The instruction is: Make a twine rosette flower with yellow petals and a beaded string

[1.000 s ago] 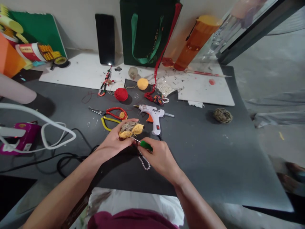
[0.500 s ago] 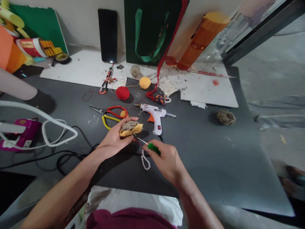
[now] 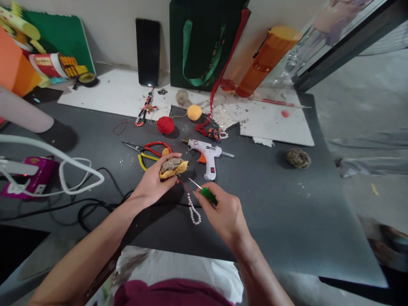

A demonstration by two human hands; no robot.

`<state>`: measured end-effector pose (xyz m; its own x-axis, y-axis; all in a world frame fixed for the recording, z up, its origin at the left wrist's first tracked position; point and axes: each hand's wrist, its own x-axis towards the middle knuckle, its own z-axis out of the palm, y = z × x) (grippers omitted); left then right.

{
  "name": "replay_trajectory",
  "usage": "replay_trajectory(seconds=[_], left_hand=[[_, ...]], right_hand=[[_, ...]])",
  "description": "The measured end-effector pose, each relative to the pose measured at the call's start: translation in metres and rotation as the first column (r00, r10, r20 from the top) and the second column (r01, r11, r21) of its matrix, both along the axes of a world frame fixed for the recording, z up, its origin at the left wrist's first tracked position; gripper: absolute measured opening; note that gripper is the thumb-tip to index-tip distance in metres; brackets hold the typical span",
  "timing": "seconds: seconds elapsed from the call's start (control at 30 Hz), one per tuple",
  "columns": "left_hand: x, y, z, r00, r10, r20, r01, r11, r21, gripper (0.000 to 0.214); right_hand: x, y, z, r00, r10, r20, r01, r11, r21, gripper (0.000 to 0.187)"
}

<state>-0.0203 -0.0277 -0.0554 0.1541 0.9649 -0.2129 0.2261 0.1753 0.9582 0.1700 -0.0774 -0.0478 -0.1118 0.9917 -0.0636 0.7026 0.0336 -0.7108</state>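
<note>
My left hand [image 3: 156, 177] is closed around a small crocheted piece [image 3: 174, 167], grey-brown on top with yellow petal-like edges. From it a red thread runs to a loop of silvery beads [image 3: 194, 214], which hangs below, between the hands. In my right hand [image 3: 225, 208] is a green-handled crochet hook [image 3: 208, 195], gripped with the thumb and fingers. Its thin metal shaft points up and left toward the piece, with the tip apart from it. Just beyond the left hand lie scissors [image 3: 156, 146] with one red and one yellow handle.
A white glue gun [image 3: 208, 157] lies beyond my hands. Behind it are red yarn [image 3: 165, 125] and yellow yarn [image 3: 194, 112] balls. A brown yarn ball [image 3: 298, 158] sits at right. Cables and a purple power strip [image 3: 35, 176] occupy the left. A phone [image 3: 148, 53] leans on the wall.
The crochet hook has drawn back from the crocheted piece, down and to the right. More of the red thread and bead loop shows. The view has shifted slightly.
</note>
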Motion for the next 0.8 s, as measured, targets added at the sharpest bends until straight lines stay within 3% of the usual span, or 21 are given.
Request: replay_trajectory(seconds=[0.17, 0.4, 0.8], left_hand=[[0.000, 0.001, 0.005, 1.000, 0.007, -0.022, -0.007, 1.000, 0.003, 0.053], [0.001, 0.001, 0.006, 1.000, 0.017, -0.019, -0.017, 1.000, 0.001, 0.053], [-0.001, 0.000, 0.000, 0.998, 0.030, -0.048, -0.028, 0.999, 0.044, 0.054]], right_hand=[[-0.013, -0.006, -0.001, 0.986, 0.073, 0.151, -0.073, 0.997, -0.005, 0.015], [-0.018, -0.008, -0.008, 0.954, 0.058, 0.295, -0.050, 0.998, -0.033, 0.001], [-0.004, -0.007, -0.002, 0.994, -0.024, -0.111, 0.005, 0.986, -0.168, 0.017]])
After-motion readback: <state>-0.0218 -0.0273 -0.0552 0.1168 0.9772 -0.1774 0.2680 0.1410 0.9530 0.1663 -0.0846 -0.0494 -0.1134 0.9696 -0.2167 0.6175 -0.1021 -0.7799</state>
